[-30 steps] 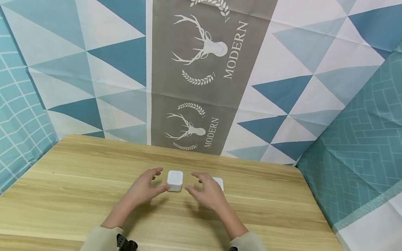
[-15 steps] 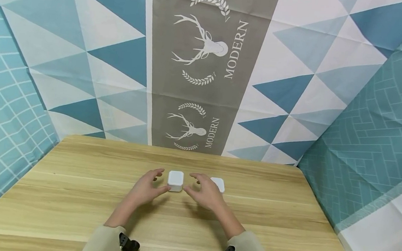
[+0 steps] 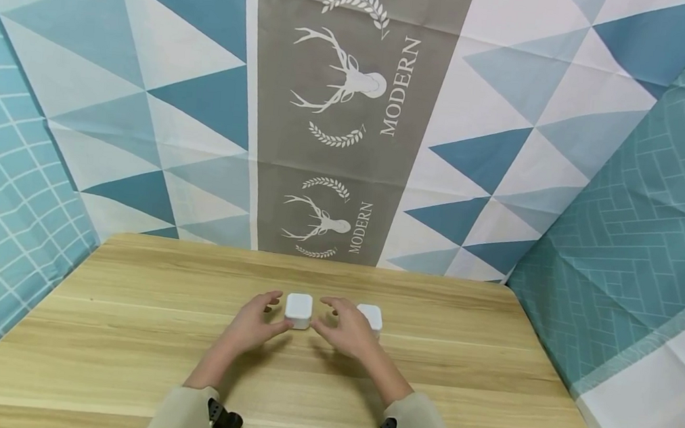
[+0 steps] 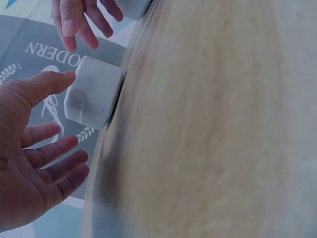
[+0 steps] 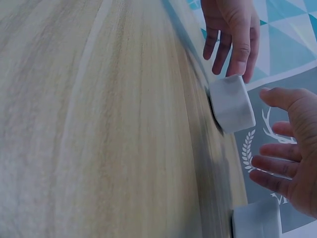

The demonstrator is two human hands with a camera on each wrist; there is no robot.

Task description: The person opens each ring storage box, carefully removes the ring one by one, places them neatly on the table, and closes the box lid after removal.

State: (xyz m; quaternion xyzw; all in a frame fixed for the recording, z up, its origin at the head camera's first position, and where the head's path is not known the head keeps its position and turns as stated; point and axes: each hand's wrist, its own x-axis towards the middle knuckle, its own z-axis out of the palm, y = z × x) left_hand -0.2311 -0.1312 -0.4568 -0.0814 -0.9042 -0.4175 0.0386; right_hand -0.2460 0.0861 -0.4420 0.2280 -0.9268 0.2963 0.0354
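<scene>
A small white box with rounded corners (image 3: 299, 307) sits on the wooden table between the two hands. My left hand (image 3: 252, 322) is at its left side, fingers spread and relaxed. In the left wrist view the left thumb's tip (image 4: 68, 78) is right at the box's edge; whether it touches cannot be told. On the other side, my right hand (image 3: 346, 327) is held with loosely bent fingers, its thumb (image 5: 275, 96) a little apart from the box. Behind the right hand stands a second white box (image 3: 373, 317), partly hidden by it. Neither hand grips anything.
The wooden table (image 3: 142, 339) ends at a back wall hung with patterned cloth (image 3: 329, 152). Teal cloths cover the left (image 3: 10, 164) and right sides (image 3: 637, 267). Black wrist cameras sit at both sleeves.
Both hands have drawn slightly closer to the middle box, the right moving left and the left moving right. More of the second box shows now. Both boxes stay in place on the table.
</scene>
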